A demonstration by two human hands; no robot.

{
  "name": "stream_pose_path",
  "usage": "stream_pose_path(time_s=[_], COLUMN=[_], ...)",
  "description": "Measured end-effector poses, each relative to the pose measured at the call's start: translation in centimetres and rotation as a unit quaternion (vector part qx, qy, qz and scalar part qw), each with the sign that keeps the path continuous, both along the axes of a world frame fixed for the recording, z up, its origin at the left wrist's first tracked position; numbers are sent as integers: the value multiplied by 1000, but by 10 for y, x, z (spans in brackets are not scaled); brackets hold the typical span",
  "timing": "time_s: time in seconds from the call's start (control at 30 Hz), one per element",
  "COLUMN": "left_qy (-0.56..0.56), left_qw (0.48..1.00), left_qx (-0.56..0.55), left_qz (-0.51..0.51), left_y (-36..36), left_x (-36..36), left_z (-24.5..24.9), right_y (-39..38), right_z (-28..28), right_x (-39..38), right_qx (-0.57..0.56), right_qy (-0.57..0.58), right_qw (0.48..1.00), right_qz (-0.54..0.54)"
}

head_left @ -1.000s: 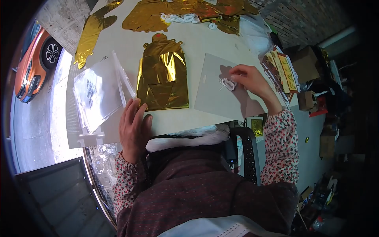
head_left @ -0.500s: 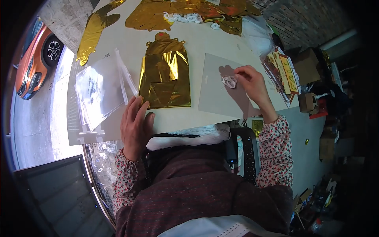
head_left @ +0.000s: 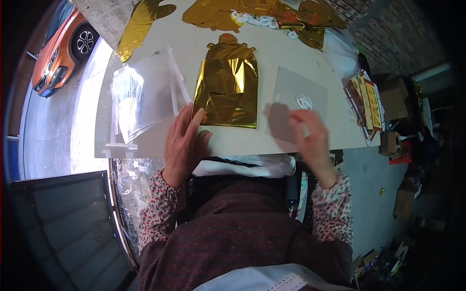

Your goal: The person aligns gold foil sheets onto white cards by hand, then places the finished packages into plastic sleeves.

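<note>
Gold foil (head_left: 226, 77) lies folded flat in the head view, its near-left corner touched by the half-open left hand (head_left: 184, 139), which grips nothing; light pressure should steady it. Right of the foil, a white coil (head_left: 304, 102) lies just beyond the curled right hand (head_left: 313, 138), too blurred to tell its hold.

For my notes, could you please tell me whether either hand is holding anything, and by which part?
Nothing seems held: the left hand rests at the near left corner of the foil; nothing shows in the blurred right hand.
</note>
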State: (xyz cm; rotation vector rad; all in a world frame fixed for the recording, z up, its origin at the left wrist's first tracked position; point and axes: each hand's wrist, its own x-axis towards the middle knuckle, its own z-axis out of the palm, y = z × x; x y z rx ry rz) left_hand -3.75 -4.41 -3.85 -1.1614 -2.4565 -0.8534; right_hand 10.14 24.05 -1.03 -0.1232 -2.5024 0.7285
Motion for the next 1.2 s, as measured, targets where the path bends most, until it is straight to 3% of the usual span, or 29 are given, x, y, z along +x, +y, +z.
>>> stream_pose_path(time_s=[0.1, 0.3, 0.47, 0.57, 0.63, 0.7, 0.77, 0.83, 0.9, 1.1, 1.2], left_qy=[-2, -23, -48, -90, -142, -214, -419, -557, -604, -646, -696], left_qw=[1000, 997, 995, 992, 989, 969, 884, 786, 749, 717, 655], left_qx=[-26, -51, -68, -56, 35, 120, 201, 266, 268, 262, 294], left_qz=[-13, -53, -59, -60, -26, 31, 51, 32, 40, -3, -4], left_y=[-2, -6, -35, -52, -65, -73, -72, -66, -53, -51, -52], left_x=[-1, 1, 34, 60, 76, 91, 92, 80, 74, 74, 76], left_z=[-2, -4, 4, 8, -2, -6, -16, -21, -16, -17, -17], right_y=[-50, -86, -102, -105, -105, -103, -103, -98, -91, -102, -105], right_z=[-12, -28, -26, -27, -27, -28, -38, -52, -57, -57, -62], right_x=[-4, -12, 18, 39, 50, 59, 75, 66, 53, 50, 68], right_qx=[68, 114, 99, 84, 67, -26, -137, -394, -605, -628, -620], right_qy=[4, -52, -54, -48, -44, -4, -18, -75, -126, -131, -183], right_qw=[996, 991, 992, 992, 993, 999, 990, 914, 786, 767, 763], right_qz=[57, 39, 63, 79, 84, 43, -35, -58, -39, 7, 23])
